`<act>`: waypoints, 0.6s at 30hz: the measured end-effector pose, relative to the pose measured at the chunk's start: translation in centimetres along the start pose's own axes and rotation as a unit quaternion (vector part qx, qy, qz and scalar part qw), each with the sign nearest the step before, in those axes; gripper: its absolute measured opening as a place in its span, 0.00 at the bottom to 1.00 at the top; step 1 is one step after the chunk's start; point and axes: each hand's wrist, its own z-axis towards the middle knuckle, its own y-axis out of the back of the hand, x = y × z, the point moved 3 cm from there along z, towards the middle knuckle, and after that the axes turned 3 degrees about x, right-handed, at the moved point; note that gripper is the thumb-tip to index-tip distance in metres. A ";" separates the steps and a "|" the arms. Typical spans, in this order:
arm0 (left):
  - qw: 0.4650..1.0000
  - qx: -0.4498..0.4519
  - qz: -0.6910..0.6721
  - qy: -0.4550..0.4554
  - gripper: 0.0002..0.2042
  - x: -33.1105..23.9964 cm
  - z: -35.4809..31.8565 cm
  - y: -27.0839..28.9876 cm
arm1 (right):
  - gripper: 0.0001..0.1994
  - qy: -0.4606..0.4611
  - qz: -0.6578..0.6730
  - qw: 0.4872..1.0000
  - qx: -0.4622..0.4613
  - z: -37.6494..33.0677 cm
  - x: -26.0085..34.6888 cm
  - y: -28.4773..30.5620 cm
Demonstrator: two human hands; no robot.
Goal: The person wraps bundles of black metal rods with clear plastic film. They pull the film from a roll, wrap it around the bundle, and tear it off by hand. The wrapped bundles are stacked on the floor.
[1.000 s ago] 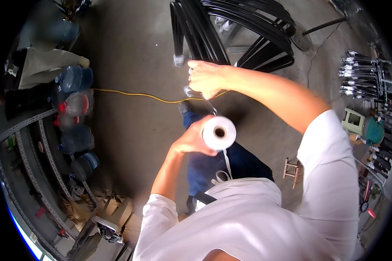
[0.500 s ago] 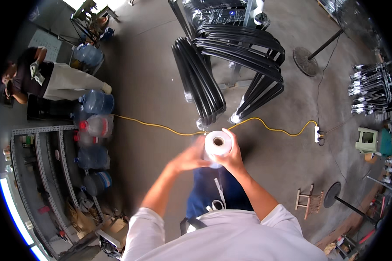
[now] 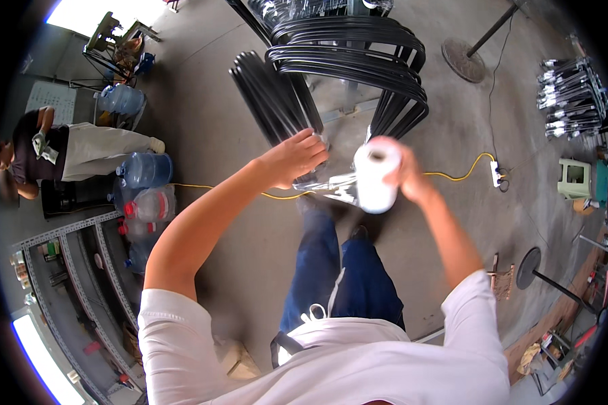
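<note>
Grey flr [image 3: 203, 88]; metal shelving [image 3: 81, 275] lwr L; bright light [image 3: 84, 15] upr L; green stool [image 3: 574, 191] R.

Right hand [image 3: 405, 171] blurred, white roll [image 3: 376, 185] blurred, film-wrapped bundle [image 3: 292, 11] cropped above

The left hand [image 3: 296, 160] has been taken off the white roll [image 3: 377, 185] and brought to the lower end of the left bundle of black tubes [image 3: 263, 96]. The roll, held in both hands half a second ago, has been shifted rightward in the right hand [image 3: 405, 171] alone. Clear film [image 3: 341, 187] is now stretched leftward from it, though its far end seems hidden.
</note>
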 end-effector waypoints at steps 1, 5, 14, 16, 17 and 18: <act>1.000 0.005 -0.021 0.006 0.29 -0.2 -0.5 0.1 | 0.35 0.006 -0.028 1.000 -0.003 1.5 0.5 2.2; 0.996 0.012 -0.080 0.026 0.32 0.0 -2.5 -0.5 | 0.36 0.005 -0.108 0.994 0.006 8.5 -2.4 5.3; 0.987 -0.107 -0.093 0.072 0.26 -0.4 -6.6 -1.6 | 0.21 0.017 -0.266 0.960 0.087 24.0 -12.8 -10.8; 0.980 -0.151 -0.046 0.122 0.23 -0.9 -7.2 -1.6 | 0.15 0.208 -0.162 0.961 0.077 23.7 -14.3 -14.3; 0.972 -0.176 -0.048 0.147 0.21 -1.3 -8.2 -2.3 | 0.15 0.167 -0.041 0.981 0.087 21.4 -13.4 -15.7; 0.963 -0.204 -0.047 0.172 0.19 -1.9 -9.2 -2.8 | 0.15 0.130 0.080 0.984 0.087 18.6 -11.0 -17.2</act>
